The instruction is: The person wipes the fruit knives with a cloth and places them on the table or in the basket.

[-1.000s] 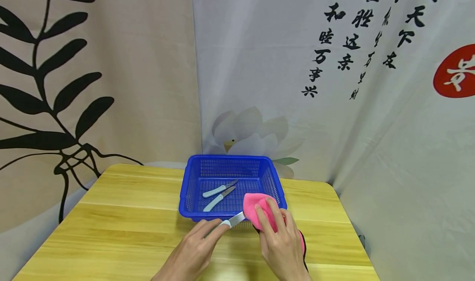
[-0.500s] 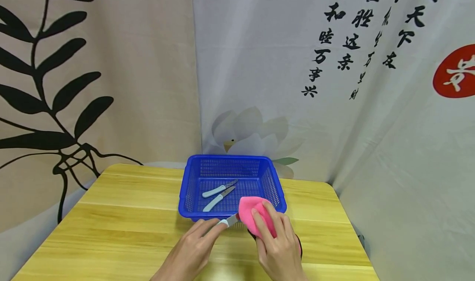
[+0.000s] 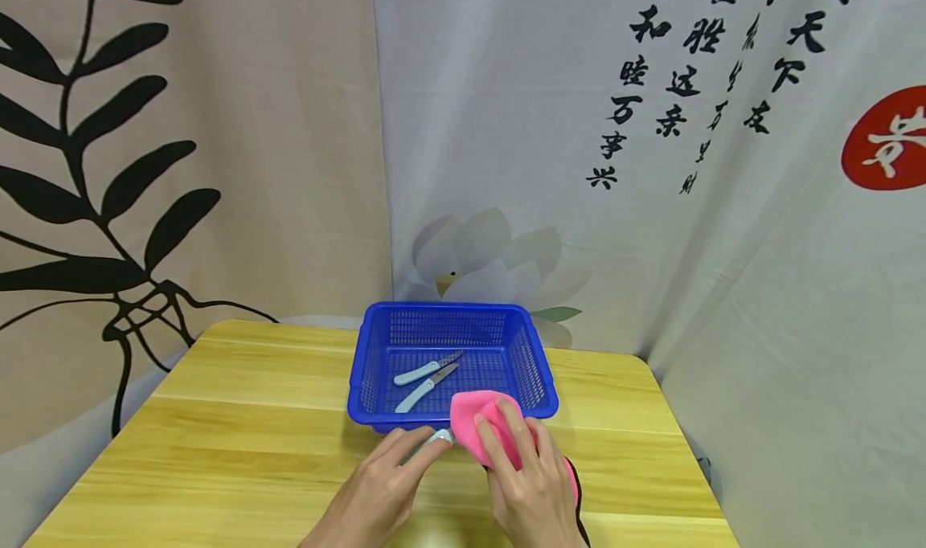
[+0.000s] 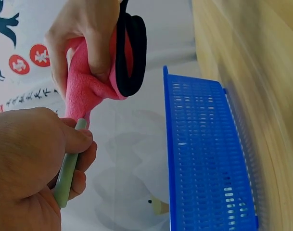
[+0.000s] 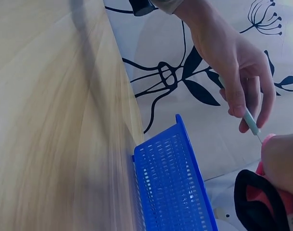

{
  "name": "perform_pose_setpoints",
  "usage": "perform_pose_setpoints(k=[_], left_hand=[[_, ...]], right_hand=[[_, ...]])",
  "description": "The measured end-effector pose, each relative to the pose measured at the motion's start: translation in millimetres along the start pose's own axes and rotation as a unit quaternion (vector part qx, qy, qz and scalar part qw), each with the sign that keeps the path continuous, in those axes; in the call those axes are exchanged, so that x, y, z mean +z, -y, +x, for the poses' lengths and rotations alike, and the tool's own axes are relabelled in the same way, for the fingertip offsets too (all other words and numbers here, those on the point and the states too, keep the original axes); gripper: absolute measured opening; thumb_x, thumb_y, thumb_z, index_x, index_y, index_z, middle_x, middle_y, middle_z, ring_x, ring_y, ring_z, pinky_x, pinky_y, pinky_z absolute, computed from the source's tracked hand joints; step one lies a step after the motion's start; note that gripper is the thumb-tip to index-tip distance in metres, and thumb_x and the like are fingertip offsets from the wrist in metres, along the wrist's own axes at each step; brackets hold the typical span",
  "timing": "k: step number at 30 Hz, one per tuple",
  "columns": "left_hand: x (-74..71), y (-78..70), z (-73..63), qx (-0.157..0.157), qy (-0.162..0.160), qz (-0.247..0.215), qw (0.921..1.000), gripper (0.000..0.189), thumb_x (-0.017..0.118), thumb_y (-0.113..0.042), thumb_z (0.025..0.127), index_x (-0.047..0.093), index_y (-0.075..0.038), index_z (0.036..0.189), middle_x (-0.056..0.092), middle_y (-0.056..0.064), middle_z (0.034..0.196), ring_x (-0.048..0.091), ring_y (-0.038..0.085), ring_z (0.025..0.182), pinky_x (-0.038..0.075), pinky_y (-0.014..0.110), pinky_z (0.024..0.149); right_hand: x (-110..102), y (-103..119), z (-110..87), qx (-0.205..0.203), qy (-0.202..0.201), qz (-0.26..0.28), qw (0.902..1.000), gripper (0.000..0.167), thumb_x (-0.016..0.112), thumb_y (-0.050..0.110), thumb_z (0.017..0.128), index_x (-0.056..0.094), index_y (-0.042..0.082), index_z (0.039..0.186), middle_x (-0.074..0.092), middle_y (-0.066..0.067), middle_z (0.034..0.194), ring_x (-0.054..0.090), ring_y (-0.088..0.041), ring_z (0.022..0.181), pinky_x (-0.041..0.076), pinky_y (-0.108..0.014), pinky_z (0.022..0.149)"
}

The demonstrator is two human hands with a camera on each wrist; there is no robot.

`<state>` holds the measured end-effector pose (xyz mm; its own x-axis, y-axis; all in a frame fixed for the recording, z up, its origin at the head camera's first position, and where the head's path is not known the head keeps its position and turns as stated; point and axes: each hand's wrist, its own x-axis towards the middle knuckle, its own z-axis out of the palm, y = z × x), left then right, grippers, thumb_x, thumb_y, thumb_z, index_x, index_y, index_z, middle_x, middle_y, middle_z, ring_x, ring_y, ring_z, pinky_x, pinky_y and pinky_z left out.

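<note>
My left hand (image 3: pixel 379 480) grips a knife by its pale green handle (image 4: pixel 68 175), thumb laid along it. Most of the blade is hidden inside a pink cloth (image 3: pixel 481 426) with black edging; a thin bit of it shows by the handle in the right wrist view. My right hand (image 3: pixel 531 484) pinches the folded cloth around the blade, right up against the handle end. Both hands are held in front of the near rim of the blue basket (image 3: pixel 369 419). Inside that basket lie two knives with pale handles, a nearer one (image 3: pixel 427 389) and a farther one (image 3: pixel 427 368).
The basket stands at the back of a wooden table (image 3: pixel 239 419). Its near rim is partly overlapped by the cloth in the head view. Behind the table hangs a printed fabric backdrop (image 3: pixel 492 146), which also runs along the right side.
My right hand has slid the cloth leftward along the blade toward the handle, covering the metal that showed before. My left hand has stayed almost still with the knife.
</note>
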<state>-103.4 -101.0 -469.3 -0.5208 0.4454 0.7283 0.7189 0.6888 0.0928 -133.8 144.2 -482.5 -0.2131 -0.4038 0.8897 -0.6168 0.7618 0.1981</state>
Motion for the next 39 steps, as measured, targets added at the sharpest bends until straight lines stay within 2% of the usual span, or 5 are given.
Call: perform_pose_setpoints(k=[10,20,24,28,39], left_hand=[[-2.2,1.1,-1.8,0.004,0.002,0.012,0.9999,0.067,0.086,0.015,0.072,0.077,-0.015,0.131,0.082,0.008,0.126,0.077,0.020,0.109,0.069,0.035,0.090],[-2.2,1.0,-1.8,0.001,-0.012,0.031,0.9994,0.064,0.015,-0.024,0.123,0.079,-0.018,0.128,0.083,0.005,0.123,0.076,0.016,0.106,0.069,0.036,0.091],[-4.0,1.8,-1.6,-0.010,-0.004,0.020,0.9997,0.035,0.046,-0.008,0.118,0.078,-0.016,0.130,0.082,0.006,0.125,0.077,0.018,0.109,0.069,0.037,0.092],[-4.8,2.4,-0.3,-0.013,0.002,0.017,0.9998,0.055,0.081,0.010,0.080,0.077,-0.013,0.129,0.082,0.008,0.124,0.077,0.020,0.107,0.069,0.035,0.090],[-2.6,0.6,3.1,-0.002,-0.004,0.016,0.9999,0.064,0.083,0.014,0.074,0.078,-0.016,0.131,0.081,0.006,0.125,0.076,0.018,0.106,0.068,0.032,0.090]], right_hand=[[-5.6,-10.5,-1.4,0.044,0.041,-0.002,0.9982,0.045,0.044,0.015,0.109,0.079,0.010,0.136,0.072,-0.023,0.148,0.063,-0.037,0.097,0.058,-0.046,0.080],[-12.3,-30.9,-1.3,0.078,0.063,-0.006,0.9949,0.049,0.060,0.010,0.095,0.077,0.009,0.142,0.069,-0.026,0.149,0.063,-0.040,0.099,0.061,-0.052,0.079],[-14.4,-31.0,-1.0,0.090,0.055,-0.002,0.9945,0.045,0.056,0.013,0.102,0.076,0.009,0.142,0.069,-0.026,0.149,0.064,-0.040,0.102,0.063,-0.053,0.076],[-10.7,-18.9,1.0,0.054,0.017,0.018,0.9982,0.042,0.048,0.019,0.111,0.079,0.008,0.138,0.072,-0.026,0.145,0.064,-0.037,0.099,0.061,-0.047,0.076],[0.4,4.9,1.3,-0.031,-0.008,0.020,0.9993,0.042,0.046,0.015,0.108,0.081,0.008,0.130,0.075,-0.024,0.136,0.064,-0.034,0.094,0.056,-0.041,0.080]])
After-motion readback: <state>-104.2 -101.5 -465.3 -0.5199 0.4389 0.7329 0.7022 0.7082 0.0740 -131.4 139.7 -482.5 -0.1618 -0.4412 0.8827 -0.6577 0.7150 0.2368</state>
